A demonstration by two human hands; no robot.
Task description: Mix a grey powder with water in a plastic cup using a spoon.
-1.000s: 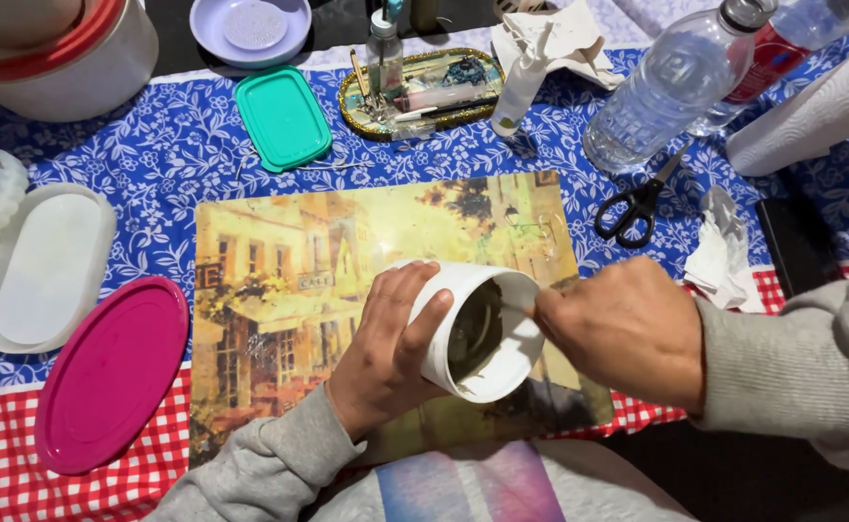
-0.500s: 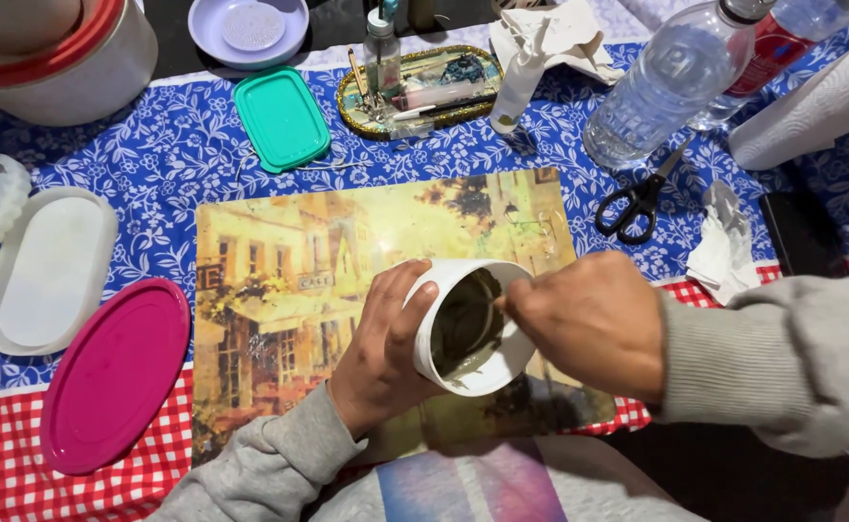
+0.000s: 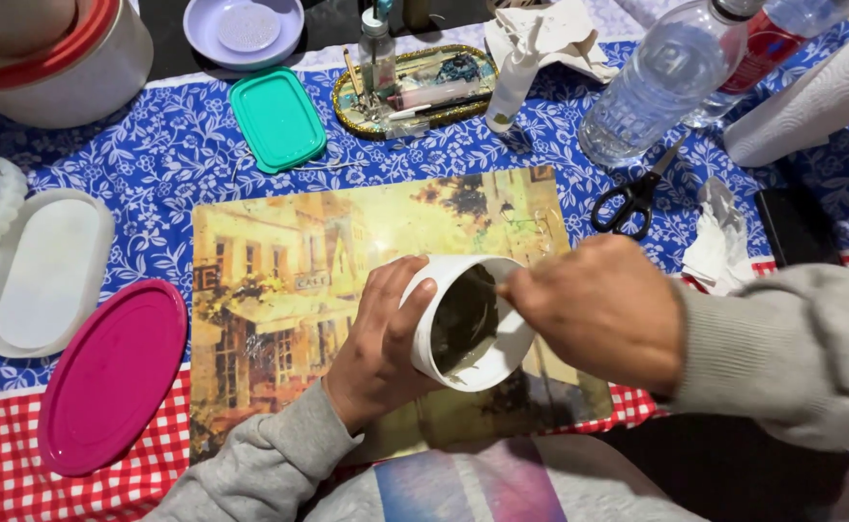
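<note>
Crowding the white cup (image 3: 463,324) — pink lid (image 3: 110,375), scissors (image 3: 632,198), bottle (image 3: 661,82).

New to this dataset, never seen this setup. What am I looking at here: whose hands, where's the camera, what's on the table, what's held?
There is no machine: a person works with two bare hands, filmed by one camera worn on the head and looking down.

The left hand grips a white cup tilted toward the camera, with a dark grey-green mix inside. The right hand is at the cup's rim, fingers closed as if around a stirring tool; the tool itself is hidden.

Under the cup lies a placemat printed with a street scene, on a blue floral tablecloth. Around it: a pink oval lid, a white oval mould, a teal lid, black scissors, a clear water bottle and a small gold tray of bits.
</note>
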